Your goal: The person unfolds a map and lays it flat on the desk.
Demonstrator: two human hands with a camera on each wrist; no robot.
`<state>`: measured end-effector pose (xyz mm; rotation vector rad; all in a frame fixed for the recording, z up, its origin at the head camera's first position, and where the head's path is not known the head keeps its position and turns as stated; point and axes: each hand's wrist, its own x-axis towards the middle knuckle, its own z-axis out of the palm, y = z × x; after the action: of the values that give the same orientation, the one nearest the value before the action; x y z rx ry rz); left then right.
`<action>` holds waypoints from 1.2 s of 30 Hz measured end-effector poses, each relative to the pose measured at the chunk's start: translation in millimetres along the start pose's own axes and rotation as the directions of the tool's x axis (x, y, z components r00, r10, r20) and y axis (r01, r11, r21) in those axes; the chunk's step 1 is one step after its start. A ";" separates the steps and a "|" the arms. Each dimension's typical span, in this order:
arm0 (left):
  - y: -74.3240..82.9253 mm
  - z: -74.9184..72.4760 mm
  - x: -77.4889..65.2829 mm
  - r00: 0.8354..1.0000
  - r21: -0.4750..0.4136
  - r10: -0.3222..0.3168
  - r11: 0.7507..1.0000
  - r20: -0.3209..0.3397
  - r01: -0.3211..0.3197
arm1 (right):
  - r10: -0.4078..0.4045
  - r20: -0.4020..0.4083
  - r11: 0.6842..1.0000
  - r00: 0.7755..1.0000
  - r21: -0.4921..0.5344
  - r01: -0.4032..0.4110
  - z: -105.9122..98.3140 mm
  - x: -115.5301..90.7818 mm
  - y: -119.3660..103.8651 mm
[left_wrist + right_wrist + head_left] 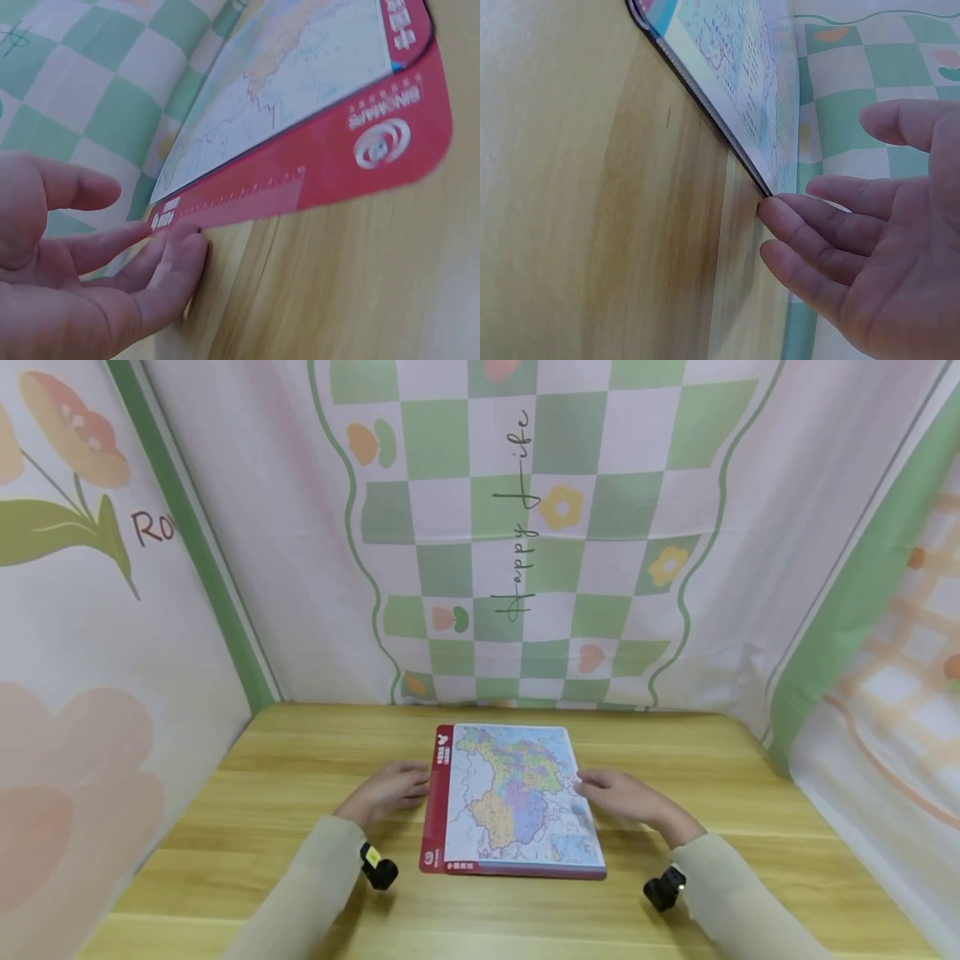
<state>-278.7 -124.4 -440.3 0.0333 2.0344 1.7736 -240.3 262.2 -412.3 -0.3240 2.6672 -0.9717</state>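
A map board [517,797] with a red strip along its left side and a coloured map lies flat on the wooden table, turned sideways to me. My left hand [393,789] is at the board's left edge; in the left wrist view its fingertips [191,244] meet the red strip's edge, with the thumb held apart. At the right edge is my right hand [618,793]. The right wrist view shows its fingers [780,217] touching the board's thin dark edge, thumb raised away. Neither hand grips the board.
The light wooden table [300,752] reaches back to a hanging curtain [525,527] with green and white checks. Printed fabric walls stand at the left and right. A small black camera sits on each wrist, one [378,868] by the left cuff.
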 end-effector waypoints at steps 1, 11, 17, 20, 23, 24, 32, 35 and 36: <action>0.0 0.5 0.7 1.000 -0.006 -0.004 1.000 -0.008 0.004 | -0.004 -0.003 1.000 1.000 -0.001 0.004 0.1 0.3 0.1; 1.7 3.8 2.4 1.000 -0.061 -0.020 0.998 -0.014 0.019 | -0.038 -0.039 0.999 0.999 -0.003 0.038 -0.5 0.3 0.6; 3.3 6.1 1.2 1.000 -0.027 -0.020 0.999 -0.024 0.020 | -0.043 -0.080 0.999 0.996 0.026 0.045 0.4 3.3 1.0; 3.5 6.6 2.6 0.999 -0.011 -0.020 1.000 -0.029 0.019 | -0.031 -0.090 0.999 0.995 0.017 0.032 0.7 5.5 1.1; 4.0 6.2 3.2 0.999 0.001 -0.021 1.000 -0.032 0.021 | -0.018 -0.097 1.000 0.995 0.001 0.018 0.9 6.6 -0.5; 4.4 6.0 3.1 0.999 0.006 -0.023 1.000 -0.035 0.023 | -0.023 -0.093 1.000 0.995 -0.003 0.023 0.5 6.6 -1.3; 5.3 4.0 3.5 0.998 0.057 -0.039 0.997 -0.056 0.042 | -0.044 -0.072 0.999 0.996 0.024 0.046 -1.2 6.8 -4.9; 5.3 2.9 4.3 0.998 0.058 -0.035 0.998 -0.044 0.038 | -0.053 -0.067 0.997 0.996 0.051 0.057 -2.4 7.4 -3.6; 5.2 2.4 4.6 0.999 0.057 -0.035 0.998 -0.042 0.037 | -0.057 -0.067 0.997 0.996 0.057 0.061 -2.9 7.7 -3.1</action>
<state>-283.5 -119.8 -436.9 -0.0225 2.1015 1.7075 -248.1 259.3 -409.6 -0.3667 2.6948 -1.0944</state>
